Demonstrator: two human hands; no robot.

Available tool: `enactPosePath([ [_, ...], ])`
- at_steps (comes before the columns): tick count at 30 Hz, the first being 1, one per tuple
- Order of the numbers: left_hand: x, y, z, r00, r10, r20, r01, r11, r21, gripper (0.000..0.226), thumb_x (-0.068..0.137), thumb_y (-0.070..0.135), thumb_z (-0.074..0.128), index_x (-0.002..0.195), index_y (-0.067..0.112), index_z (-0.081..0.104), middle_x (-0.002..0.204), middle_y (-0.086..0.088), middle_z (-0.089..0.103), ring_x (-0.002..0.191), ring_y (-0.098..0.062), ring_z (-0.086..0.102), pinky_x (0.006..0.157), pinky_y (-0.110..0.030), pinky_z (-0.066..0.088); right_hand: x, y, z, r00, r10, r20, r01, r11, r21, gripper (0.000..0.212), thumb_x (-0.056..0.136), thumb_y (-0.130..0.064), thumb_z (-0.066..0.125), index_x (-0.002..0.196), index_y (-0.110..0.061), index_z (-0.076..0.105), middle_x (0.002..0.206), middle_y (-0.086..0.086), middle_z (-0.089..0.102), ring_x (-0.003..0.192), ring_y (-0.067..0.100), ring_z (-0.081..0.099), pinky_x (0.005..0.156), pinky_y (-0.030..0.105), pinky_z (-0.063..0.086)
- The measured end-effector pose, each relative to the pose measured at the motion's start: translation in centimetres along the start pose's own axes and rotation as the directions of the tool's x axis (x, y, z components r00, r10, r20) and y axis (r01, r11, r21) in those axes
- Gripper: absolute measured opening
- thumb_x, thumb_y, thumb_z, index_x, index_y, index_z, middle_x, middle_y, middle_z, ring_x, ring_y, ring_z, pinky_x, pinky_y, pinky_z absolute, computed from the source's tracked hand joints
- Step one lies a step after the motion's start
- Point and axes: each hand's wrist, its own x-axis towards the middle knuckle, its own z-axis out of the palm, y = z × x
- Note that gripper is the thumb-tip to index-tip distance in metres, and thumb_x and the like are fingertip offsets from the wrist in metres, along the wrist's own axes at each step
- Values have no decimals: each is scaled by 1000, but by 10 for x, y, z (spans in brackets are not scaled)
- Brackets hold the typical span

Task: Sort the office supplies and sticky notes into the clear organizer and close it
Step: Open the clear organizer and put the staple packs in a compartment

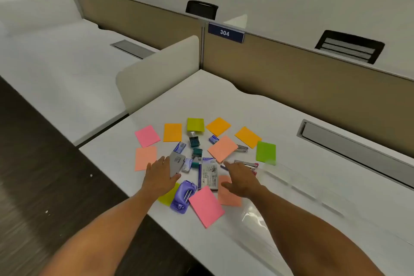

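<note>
A white bench (280, 123) is seen w/ sticky notes fanned in a loose ring: pink note (147, 136) far left, orange note (172, 132) beside it, yellow-green note (195, 124) at the top, green note (266, 151) at right, large pink note (206, 206) nearest the bench edge. Small supplies are clustered in the middle: a purple hole punch (182, 197), a grey stapler (176, 163), a white staple box (209, 173), small blue boxes approx. centre. The clear organizer (298, 188) lies at right on the bench, faint & hard to make out; whether open or closed cannot be told. The left hand (160, 177) is laid flat, grip released, touching the grey stapler. The right hand (240, 180) is spread open, grip released, fingers over a red-tipped stapler (248, 164); nothing is grasped
</note>
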Motion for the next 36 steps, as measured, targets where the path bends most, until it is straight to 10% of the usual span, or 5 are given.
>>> enactPosePath([
  [25, 27, 12, 3, 949, -297, 107, 315, 899, -304, 84, 66, 40, 84, 129, 5, 41, 122, -18, 44, 112, -38, 45, 86, -44, 45, 44, -27, 21, 989, -70, 131, 79, 995, -68, 110, 74, -49, 79, 155, -18, 12, 155, 10, 27, 140, 32, 28, 112, 50, 30],
  [36, 32, 13, 1, 951, -303, 62, 281, 763, -581, 32, 89, 4, 58, 120, -1, 50, 121, -25, 57, 108, -39, 56, 79, -40, 48, 39, -19, 24, 992, 90, 84, -106, 974, 201, 106, 60, -46, 89, 143, -21, 27, 133, 7, 33, 126, 25, 34, 101, 41, 48],
])
